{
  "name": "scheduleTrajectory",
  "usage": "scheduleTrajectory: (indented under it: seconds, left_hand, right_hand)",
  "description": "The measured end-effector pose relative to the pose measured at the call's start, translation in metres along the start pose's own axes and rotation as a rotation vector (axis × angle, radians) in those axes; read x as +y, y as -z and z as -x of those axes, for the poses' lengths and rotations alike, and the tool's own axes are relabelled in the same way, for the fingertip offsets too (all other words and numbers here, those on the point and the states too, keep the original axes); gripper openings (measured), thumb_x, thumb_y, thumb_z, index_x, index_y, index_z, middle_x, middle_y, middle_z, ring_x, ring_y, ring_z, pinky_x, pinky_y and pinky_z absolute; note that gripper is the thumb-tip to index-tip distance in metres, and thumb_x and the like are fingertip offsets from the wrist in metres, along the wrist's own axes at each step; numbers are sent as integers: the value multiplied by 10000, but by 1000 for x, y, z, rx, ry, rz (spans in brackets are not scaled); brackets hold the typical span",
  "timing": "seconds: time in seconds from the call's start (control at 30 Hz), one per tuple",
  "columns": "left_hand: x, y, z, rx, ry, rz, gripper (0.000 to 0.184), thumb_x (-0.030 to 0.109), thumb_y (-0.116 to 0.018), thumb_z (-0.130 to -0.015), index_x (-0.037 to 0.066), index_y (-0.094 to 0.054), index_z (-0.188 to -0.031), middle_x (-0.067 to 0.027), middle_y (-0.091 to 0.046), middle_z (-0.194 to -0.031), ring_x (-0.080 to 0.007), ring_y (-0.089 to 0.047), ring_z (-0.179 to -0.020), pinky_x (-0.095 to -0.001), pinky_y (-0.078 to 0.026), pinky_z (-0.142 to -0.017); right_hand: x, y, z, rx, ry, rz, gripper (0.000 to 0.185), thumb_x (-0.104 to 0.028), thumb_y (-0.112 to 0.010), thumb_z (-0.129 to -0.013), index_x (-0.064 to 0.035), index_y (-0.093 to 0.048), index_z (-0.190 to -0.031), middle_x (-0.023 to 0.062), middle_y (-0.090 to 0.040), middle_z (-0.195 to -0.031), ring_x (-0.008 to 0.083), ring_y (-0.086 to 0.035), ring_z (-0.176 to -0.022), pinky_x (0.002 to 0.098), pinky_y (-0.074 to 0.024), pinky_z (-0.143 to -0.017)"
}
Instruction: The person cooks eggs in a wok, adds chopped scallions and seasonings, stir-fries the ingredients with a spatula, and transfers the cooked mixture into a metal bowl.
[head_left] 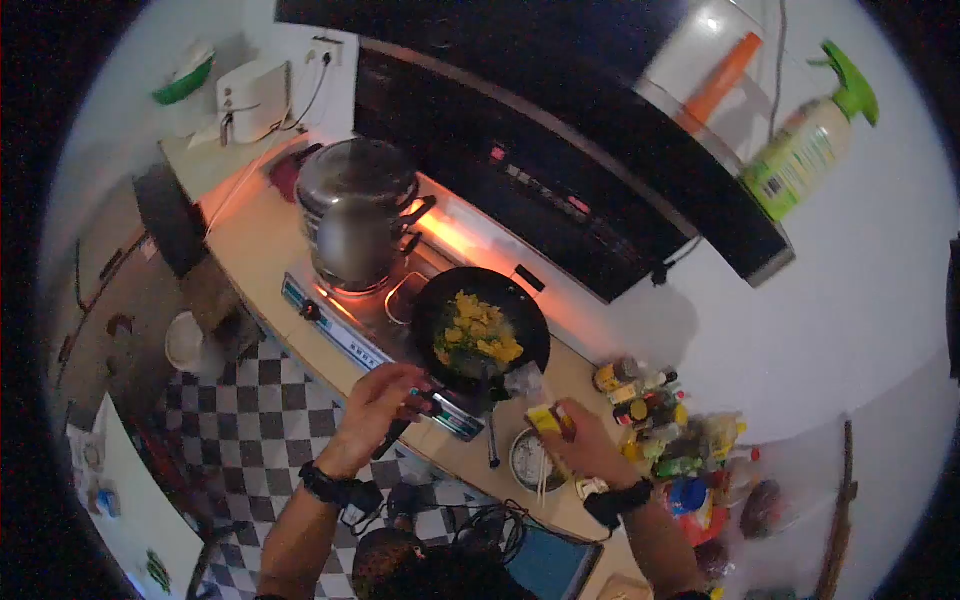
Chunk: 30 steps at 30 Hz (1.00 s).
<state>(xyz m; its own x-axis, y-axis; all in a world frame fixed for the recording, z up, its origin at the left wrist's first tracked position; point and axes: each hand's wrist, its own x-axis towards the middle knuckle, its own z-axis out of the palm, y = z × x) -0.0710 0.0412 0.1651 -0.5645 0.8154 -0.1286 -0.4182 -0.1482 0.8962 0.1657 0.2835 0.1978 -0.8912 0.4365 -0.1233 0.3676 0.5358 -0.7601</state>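
Holds small yellow packet point(545, 419) clamped in right hand point(585, 446), over tan tabletop point(250, 238) between front and wall-side edges, presumably for ready access to round black wok point(430, 302) of chunky yellow food point(476, 330). Curls left hand point(382, 402) near tabletop's front edge; cannot confirm any grip. Extends both forearms point(305, 525) forward.

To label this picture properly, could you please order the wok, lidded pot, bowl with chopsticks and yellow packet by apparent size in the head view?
1. Lidded pot and wok: too alike to rank.
2. Bowl.
3. Yellow packet, as far as it shows in the right hand.
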Motion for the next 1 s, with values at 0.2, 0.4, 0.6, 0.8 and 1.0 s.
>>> scheduleTrajectory:
  seconds: [0.2,0.4,0.6,0.8,1.0]
  left_hand:
    - [-41,73,50,255,32,-87,255,178,-545,-1021,12,-572,-1212,-98,-666,-1083,-178,-668,-917,-314,-540,-772]
    - [-84,130,117,446,93,-37,225,96,-539,-987,52,-577,-1205,-98,-682,-1073,-191,-673,-891,-326,-536,-747]
    - [-105,162,169,686,106,-15,225,146,-545,-969,60,-588,-1173,-85,-667,-1073,-183,-676,-878,-325,-541,-746]
    - [-104,165,184,815,60,75,214,130,-558,-955,67,-596,-1155,-62,-659,-1037,-174,-684,-865,-311,-546,-735]
    - [-90,142,169,758,58,101,197,149,-581,-954,58,-609,-1126,-55,-664,-1008,-172,-678,-866,-311,-543,-759]
  right_hand:
    - [26,19,-137,162,181,470,377,-203,-684,-863,-18,-541,-1159,244,-656,-984,399,-675,-871,479,-530,-743]
    - [66,20,-204,52,158,683,400,-198,-686,-831,-12,-542,-1155,257,-661,-1022,451,-649,-939,538,-524,-786]
    - [90,21,-223,24,93,762,458,-287,-727,-815,-33,-566,-1160,247,-670,-1070,454,-649,-974,529,-534,-824]
    - [103,15,-230,74,150,813,400,-227,-697,-821,-60,-581,-1167,246,-672,-1071,442,-656,-995,506,-532,-843]
    - [68,-18,-245,16,162,659,405,-181,-707,-807,-59,-572,-1169,207,-675,-937,425,-669,-921,495,-530,-802]
